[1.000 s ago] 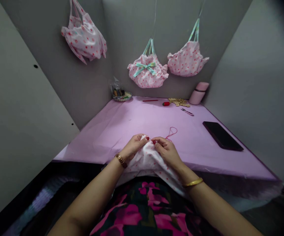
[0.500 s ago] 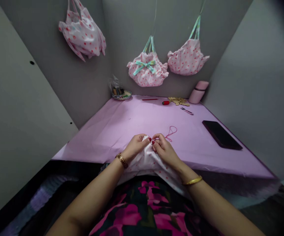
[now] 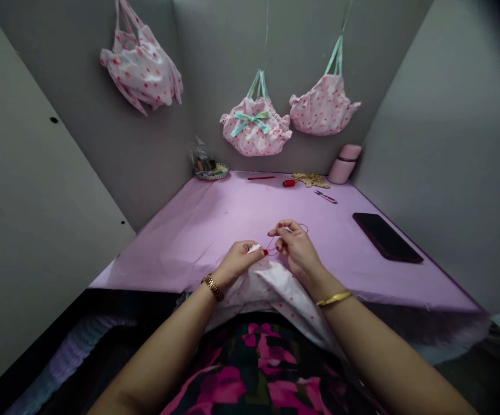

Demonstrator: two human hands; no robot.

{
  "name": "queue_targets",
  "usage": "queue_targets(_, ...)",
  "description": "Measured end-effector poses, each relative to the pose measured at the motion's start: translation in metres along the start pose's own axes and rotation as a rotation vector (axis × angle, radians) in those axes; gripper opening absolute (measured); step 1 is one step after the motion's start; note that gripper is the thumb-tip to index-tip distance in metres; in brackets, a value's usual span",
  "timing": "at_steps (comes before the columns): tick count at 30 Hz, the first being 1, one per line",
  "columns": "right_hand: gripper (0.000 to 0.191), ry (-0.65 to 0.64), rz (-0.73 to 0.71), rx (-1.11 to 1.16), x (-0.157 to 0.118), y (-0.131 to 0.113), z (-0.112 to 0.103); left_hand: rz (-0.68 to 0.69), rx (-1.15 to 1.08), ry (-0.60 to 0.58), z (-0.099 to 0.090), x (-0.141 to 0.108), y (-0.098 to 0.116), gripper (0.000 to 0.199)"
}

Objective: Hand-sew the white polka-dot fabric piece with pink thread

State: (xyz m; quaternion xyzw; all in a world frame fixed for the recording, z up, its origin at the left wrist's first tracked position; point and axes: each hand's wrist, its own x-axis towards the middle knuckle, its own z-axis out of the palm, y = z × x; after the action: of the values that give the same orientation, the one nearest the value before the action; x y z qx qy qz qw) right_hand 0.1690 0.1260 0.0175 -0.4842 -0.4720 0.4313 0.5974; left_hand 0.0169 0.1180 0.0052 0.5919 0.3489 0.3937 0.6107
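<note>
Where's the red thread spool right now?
In the head view, the red thread spool lies on the far part of the purple table, right of the red pencil-like stick and beside the beige bumpy pile.

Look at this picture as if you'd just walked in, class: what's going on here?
Someone seems to be hand-sewing. The left hand pinches the edge of a white dotted cloth, while the right hand, raised just off it, holds red thread that loops beside the cloth's edge. Any needle is too small to make out. A red spool and small snips lie farther back on the table.
</note>
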Motion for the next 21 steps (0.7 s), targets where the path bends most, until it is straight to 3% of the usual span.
queue_targets(3,0.014,0.211,0.067,0.091,0.036,-0.009,-0.026,-0.023,-0.024,-0.008,-0.001,-0.002,0.002,0.023)
queue_targets(7,0.021,0.513,0.044,0.106,0.077,-0.029,-0.082,-0.055,-0.055,-0.029,-0.004,-0.004,0.004,0.02)
queue_targets(10,0.019,0.54,-0.007,0.064,0.084,-0.032,-0.105,-0.067,-0.087,-0.032,-0.005,-0.005,0.006,0.019)
queue_targets(12,0.018,0.456,-0.028,0.023,0.076,-0.026,-0.1,-0.072,-0.112,-0.024,-0.004,-0.006,0.007,0.019)
queue_targets(14,0.013,0.283,-0.027,-0.028,0.061,-0.015,-0.082,-0.08,-0.133,-0.018,-0.003,-0.006,0.009,0.019)
queue_targets(19,0.022,-0.4,0.093,-0.188,0.024,-0.001,-0.037,-0.08,-0.16,0.004,-0.002,-0.007,0.011,0.02)
queue_targets(21,0.017,-0.557,0.116,-0.228,0.018,-0.001,-0.031,-0.077,-0.164,0.007,-0.001,-0.007,0.011,0.019)
